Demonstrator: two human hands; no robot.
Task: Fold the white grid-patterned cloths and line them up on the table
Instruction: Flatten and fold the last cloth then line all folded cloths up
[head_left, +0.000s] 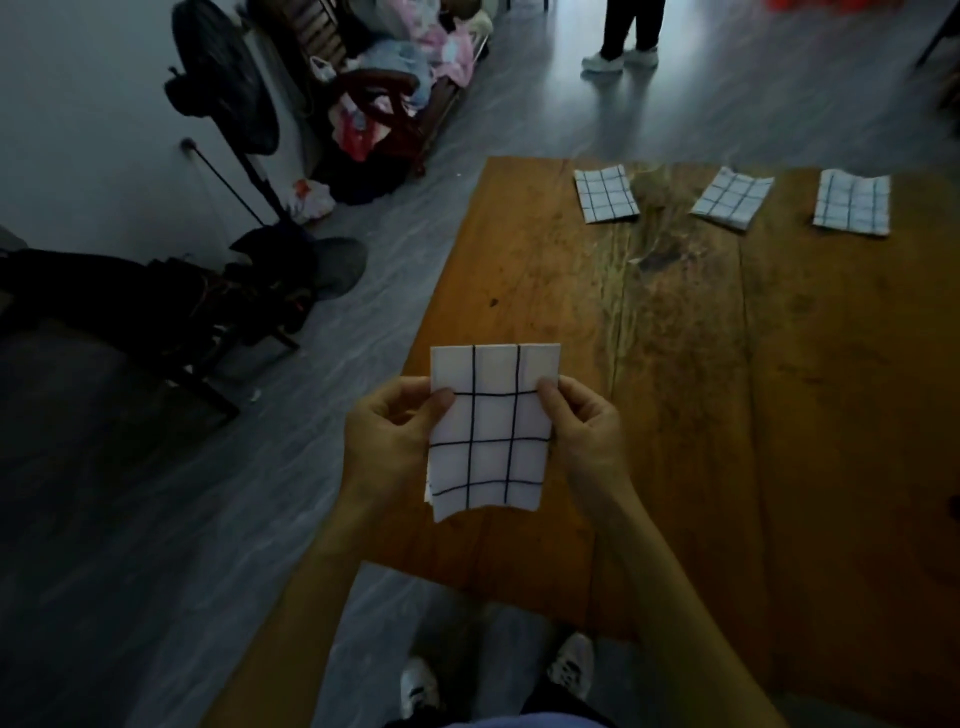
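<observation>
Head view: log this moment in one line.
left hand + right hand: pinch folded cloth | three folded cloths rowed on table

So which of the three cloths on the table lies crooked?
The middle cloth: it sits turned at an angle, while the left cloth and right cloth lie nearly straight.

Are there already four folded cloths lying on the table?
No, only three folded cloths lie on the table; a fourth cloth is held in both hands.
</observation>
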